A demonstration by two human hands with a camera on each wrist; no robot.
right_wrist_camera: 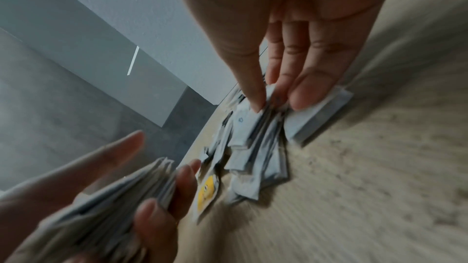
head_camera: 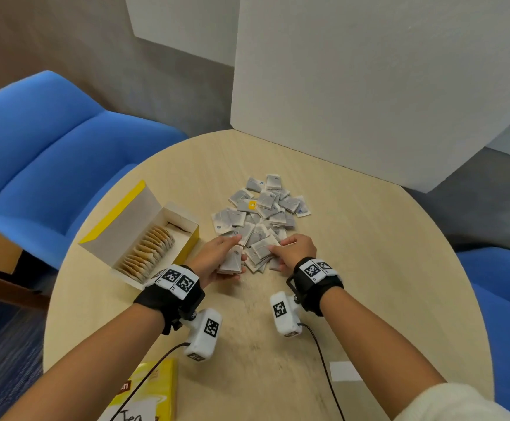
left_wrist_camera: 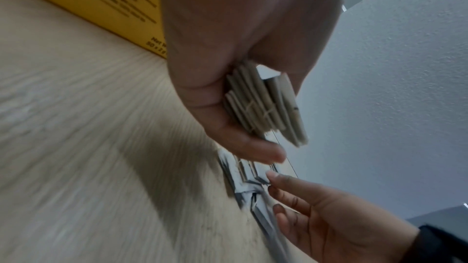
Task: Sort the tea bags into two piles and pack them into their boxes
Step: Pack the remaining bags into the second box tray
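Observation:
A loose pile of grey-white tea bags (head_camera: pixel 263 214) lies mid-table; one bag carries a yellow tag (head_camera: pixel 252 204), also seen in the right wrist view (right_wrist_camera: pixel 206 189). My left hand (head_camera: pixel 217 256) grips a stack of tea bags (head_camera: pixel 232 262) edge-on at the pile's near left; the stack (left_wrist_camera: pixel 263 107) sits between thumb and fingers. My right hand (head_camera: pixel 290 250) rests on the pile's near edge, its thumb and fingertips (right_wrist_camera: pixel 255 103) pinching a tea bag there. An open yellow box (head_camera: pixel 184 215) at the left holds a row of tan tea bags (head_camera: pixel 147 253).
A closed yellow tea box (head_camera: pixel 153 387) with a handwritten label lies at the table's near edge. A white patch (head_camera: pixel 345 370) is stuck near the front right. Blue chairs (head_camera: pixel 50 153) flank the round table (head_camera: pixel 369 253). White boards (head_camera: pixel 369 86) stand behind it.

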